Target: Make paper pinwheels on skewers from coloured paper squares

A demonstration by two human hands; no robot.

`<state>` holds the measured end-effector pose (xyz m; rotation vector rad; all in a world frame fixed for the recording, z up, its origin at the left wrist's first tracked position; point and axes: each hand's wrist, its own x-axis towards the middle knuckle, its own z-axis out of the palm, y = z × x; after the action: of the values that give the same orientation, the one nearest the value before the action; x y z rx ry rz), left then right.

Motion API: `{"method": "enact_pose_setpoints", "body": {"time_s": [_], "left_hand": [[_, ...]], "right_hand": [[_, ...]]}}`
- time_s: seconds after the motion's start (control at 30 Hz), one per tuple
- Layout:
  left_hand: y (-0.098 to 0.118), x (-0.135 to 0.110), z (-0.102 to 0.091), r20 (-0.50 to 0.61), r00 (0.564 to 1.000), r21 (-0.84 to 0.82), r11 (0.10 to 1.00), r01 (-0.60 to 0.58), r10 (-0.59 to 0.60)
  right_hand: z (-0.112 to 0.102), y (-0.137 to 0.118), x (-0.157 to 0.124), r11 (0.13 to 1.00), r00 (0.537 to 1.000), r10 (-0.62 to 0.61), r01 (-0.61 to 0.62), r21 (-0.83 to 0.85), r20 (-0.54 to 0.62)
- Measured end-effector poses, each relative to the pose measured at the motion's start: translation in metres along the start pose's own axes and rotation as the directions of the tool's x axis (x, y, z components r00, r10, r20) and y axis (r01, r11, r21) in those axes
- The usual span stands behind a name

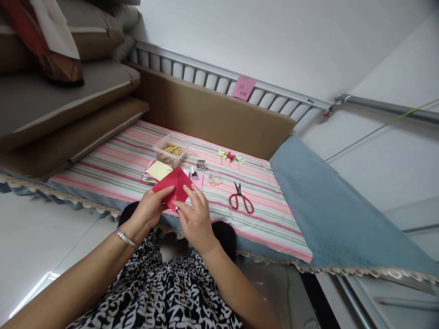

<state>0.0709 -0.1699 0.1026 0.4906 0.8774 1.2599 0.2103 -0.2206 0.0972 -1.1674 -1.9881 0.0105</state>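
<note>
A folded sheet of red paper (174,183) is held up just above the near edge of a striped bed cover (113,164). My left hand (148,211) pinches its left corner, thumb on top; a silver bracelet sits on that wrist. My right hand (195,218) grips the paper's lower right side, fingers pressed along it. Behind the paper lies a stack of coloured sheets (157,171) with a yellow one on top.
A clear box of wooden sticks (170,153), a small metal box (200,164), little paper pinwheels (230,156) and red scissors (241,199) lie on the cover. A blue blanket (329,205) lies to the right, cushions (65,105) stacked left, a brown board (212,114) behind.
</note>
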Motion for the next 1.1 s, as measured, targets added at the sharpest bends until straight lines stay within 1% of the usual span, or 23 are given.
{"method": "enact_pose_setpoints", "body": {"time_s": [0.1, 0.2, 0.3, 0.47, 0.6, 0.77, 0.97, 1.1], "left_hand": [[-0.003, -0.001, 0.002, 0.009, 0.999, -0.008, 0.999, -0.036, 0.036], [-0.005, -0.003, 0.005, 0.011, 0.999, 0.005, 0.999, -0.046, 0.046], [-0.006, -0.006, 0.007, 0.026, 0.998, 0.026, 0.998, -0.053, 0.052], [-0.008, -0.009, 0.006, 0.097, 0.995, 0.081, 0.996, -0.036, 0.028], [-0.009, -0.010, 0.007, 0.104, 0.994, 0.083, 0.996, -0.042, 0.033], [-0.009, -0.011, 0.011, 0.089, 0.995, 0.044, 0.998, -0.043, 0.039], [-0.010, -0.015, 0.014, 0.093, 0.995, 0.011, 1.000, -0.028, 0.027], [-0.009, -0.017, 0.012, 0.100, 0.994, 0.019, 0.999, -0.033, 0.031]], "right_hand": [[-0.001, -0.001, 0.000, 1.000, 0.999, -0.021, 0.021, -0.008, -0.028], [-0.001, 0.000, 0.002, 1.000, 0.997, -0.026, 0.026, -0.002, -0.066], [-0.001, 0.002, 0.006, 0.997, 0.997, 0.034, -0.029, 0.067, -0.070], [-0.003, 0.007, 0.015, 0.982, 0.990, 0.120, -0.107, 0.156, -0.077], [-0.005, 0.010, 0.022, 0.975, 0.982, 0.164, -0.147, 0.166, -0.097], [-0.003, 0.014, 0.023, 0.976, 0.976, 0.182, -0.165, 0.144, -0.120], [0.001, 0.015, 0.024, 0.954, 0.956, 0.268, -0.246, 0.170, -0.122], [0.001, 0.014, 0.025, 0.947, 0.953, 0.283, -0.261, 0.185, -0.107]]}}
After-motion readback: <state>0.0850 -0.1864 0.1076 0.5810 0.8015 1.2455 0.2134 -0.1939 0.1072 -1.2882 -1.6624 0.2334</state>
